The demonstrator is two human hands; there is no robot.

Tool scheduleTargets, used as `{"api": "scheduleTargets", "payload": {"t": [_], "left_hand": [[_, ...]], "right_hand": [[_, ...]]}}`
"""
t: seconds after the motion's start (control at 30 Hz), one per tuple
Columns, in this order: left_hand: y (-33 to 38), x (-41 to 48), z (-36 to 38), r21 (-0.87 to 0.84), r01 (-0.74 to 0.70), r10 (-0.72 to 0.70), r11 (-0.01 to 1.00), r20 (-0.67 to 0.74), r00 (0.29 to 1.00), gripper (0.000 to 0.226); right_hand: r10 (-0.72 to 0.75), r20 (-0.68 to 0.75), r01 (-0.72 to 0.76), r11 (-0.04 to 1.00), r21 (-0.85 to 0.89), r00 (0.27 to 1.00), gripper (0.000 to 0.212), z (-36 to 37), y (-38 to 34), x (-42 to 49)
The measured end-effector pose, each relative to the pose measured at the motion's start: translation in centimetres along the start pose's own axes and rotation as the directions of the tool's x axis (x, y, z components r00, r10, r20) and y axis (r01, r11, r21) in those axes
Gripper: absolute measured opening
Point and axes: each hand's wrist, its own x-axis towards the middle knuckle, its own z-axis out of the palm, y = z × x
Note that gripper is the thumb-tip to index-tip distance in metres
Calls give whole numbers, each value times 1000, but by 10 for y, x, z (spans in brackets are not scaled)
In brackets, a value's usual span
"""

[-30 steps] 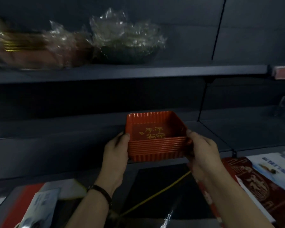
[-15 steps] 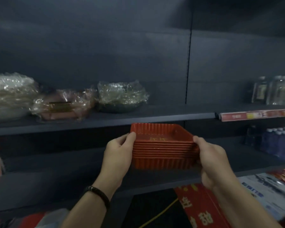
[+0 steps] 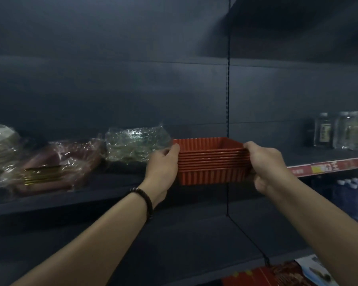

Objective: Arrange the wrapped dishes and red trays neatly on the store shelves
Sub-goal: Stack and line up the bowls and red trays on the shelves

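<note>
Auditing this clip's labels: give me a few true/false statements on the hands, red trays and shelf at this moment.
1. The left hand and right hand grip the stack of red trays at opposite sides. True.
2. Only one tray is held. False: several nested trays.
3. Wrapped dishes sit on the shelf left of the stack. True.
4. The left wrist is bare. False: it wears a dark bracelet.

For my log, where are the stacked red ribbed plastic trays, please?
Centre of head view, the stacked red trays are between left hand and right hand, right of clear-wrapped dishes.
</note>
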Motion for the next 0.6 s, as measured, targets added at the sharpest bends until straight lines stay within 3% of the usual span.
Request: {"api": "scheduleTargets", "payload": {"t": [0.4,0.6], "left_hand": [[-54,128,38,-39,38,-35,999,78,996,51],[-71,149,38,62,61,-69,996,144,987,65]], "right_hand": [[-22,22,22,1000,16,1000,2,33,38,134],[-5,122,11,999,-48,993,30,32,69,164]]}}
